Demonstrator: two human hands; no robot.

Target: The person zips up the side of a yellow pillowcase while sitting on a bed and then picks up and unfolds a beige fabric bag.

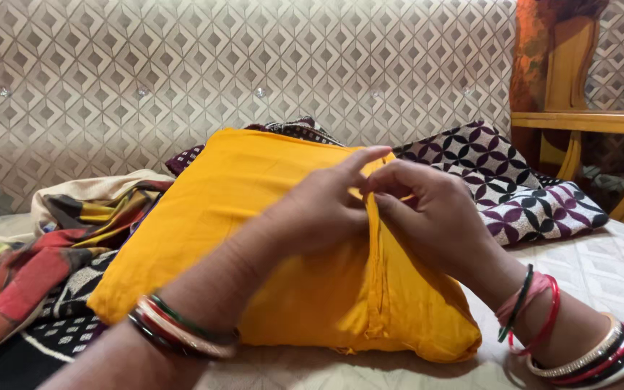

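Note:
A folded mustard-yellow garment [218, 209] lies on the bed in front of me. My left hand [319, 206] and my right hand [431, 209] meet at its middle, both pinching a raised fold or seam of the yellow cloth that runs down toward me. Bangles ring both wrists. The fingers hide the upper part of the seam.
A multicoloured crumpled cloth [30, 267] lies at left, and a maroon and white patterned cloth [514, 188] at right behind the garment. A padded patterned headboard [218, 65] stands at the back. A wooden chair frame [586, 108] is at far right. White bedsheet [601, 267] at right.

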